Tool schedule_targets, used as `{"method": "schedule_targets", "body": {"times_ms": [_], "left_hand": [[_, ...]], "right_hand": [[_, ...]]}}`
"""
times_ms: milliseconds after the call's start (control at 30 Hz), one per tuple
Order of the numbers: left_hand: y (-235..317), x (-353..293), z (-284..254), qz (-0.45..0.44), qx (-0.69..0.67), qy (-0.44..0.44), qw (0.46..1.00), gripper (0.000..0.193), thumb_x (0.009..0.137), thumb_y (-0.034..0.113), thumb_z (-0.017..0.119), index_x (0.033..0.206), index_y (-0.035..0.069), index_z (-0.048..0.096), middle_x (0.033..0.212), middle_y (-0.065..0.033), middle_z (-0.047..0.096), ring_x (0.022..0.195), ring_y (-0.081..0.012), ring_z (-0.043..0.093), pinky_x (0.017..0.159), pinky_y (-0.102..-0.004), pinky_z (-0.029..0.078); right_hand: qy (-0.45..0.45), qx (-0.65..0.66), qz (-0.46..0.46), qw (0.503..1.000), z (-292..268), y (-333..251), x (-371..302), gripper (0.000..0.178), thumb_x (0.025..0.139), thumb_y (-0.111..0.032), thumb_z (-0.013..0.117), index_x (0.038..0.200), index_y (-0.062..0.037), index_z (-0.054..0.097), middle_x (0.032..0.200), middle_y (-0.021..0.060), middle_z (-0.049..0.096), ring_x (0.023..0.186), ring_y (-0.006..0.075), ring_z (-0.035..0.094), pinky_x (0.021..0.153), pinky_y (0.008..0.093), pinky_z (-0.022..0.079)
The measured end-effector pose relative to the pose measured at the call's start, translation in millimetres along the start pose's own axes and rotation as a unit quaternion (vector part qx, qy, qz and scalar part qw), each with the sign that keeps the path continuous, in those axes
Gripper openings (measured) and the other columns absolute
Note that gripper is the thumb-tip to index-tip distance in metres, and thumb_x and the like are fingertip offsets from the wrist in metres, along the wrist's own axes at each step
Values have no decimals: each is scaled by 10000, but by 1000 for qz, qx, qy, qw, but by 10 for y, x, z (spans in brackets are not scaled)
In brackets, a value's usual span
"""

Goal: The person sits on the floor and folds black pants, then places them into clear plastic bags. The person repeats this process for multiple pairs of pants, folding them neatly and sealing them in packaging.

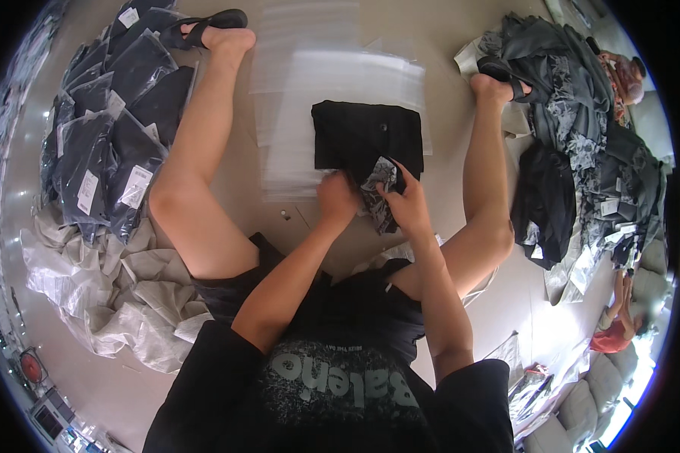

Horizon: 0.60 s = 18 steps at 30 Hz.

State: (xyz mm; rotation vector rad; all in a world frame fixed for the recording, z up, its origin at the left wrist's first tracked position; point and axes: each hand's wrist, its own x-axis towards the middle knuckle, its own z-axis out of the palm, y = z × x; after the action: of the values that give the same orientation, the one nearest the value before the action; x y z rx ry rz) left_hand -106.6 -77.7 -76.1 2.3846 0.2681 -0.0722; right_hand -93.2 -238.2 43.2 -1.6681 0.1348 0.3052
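Observation:
A folded black garment (pixel 366 132) with a round button lies on the floor between my legs, partly over clear plastic bags. At its lower edge hangs a grey-and-black patterned fabric part (pixel 378 181); whether it belongs to the same garment I cannot tell. My right hand (pixel 409 200) grips this patterned fabric, with the thumb across it and the fingers behind. My left hand (pixel 338 198) is at the garment's lower left corner, curled and smeared by motion. Its fingertips are hidden, so what they hold does not show.
Flat clear plastic bags (pixel 287 143) are spread under and beyond the garment. Left lie bagged dark garments (pixel 91 162) with white tags, above a crumpled pale sheet (pixel 113 294). To the right is a heap of loose dark and patterned garments (pixel 574 98). Other people sit at far right.

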Motion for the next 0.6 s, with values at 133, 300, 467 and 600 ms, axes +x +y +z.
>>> {"method": "schedule_targets", "body": {"times_ms": [133,300,467,600], "left_hand": [[-253,137,-229,-59,-128,-151,978,323,817,83,702,1122,-25,688,1053,-207,753,1039,-360,732,881,-491,569],[-554,521,-1362,-249,-253,-276,893,379,928,60,642,1289,-52,632,1106,-184,746,936,-305,763,798,-392,600],[-547,606,-1645,-248,-252,-281,892,348,944,90,657,1259,-57,679,1081,-174,760,907,-260,766,766,-362,603],[-597,568,-1558,-217,-213,-279,911,279,975,143,663,1167,-51,720,1033,-147,768,918,-234,754,756,-362,594]], "right_hand": [[14,-23,-31,999,21,42,-26,571,892,67,688,1455,1,616,1123,94,774,1020,132,691,953,288,539],[-16,-206,-47,977,177,-285,-269,728,754,132,572,1440,-99,654,1174,199,761,1016,321,738,933,301,557],[-110,-444,-220,862,470,-5,-472,682,871,-215,752,1523,-128,572,1556,213,535,1437,418,504,1178,561,417],[-60,-480,-299,822,747,8,-156,629,972,-374,695,1531,-121,558,1642,173,443,1546,425,363,1253,657,258]]}}
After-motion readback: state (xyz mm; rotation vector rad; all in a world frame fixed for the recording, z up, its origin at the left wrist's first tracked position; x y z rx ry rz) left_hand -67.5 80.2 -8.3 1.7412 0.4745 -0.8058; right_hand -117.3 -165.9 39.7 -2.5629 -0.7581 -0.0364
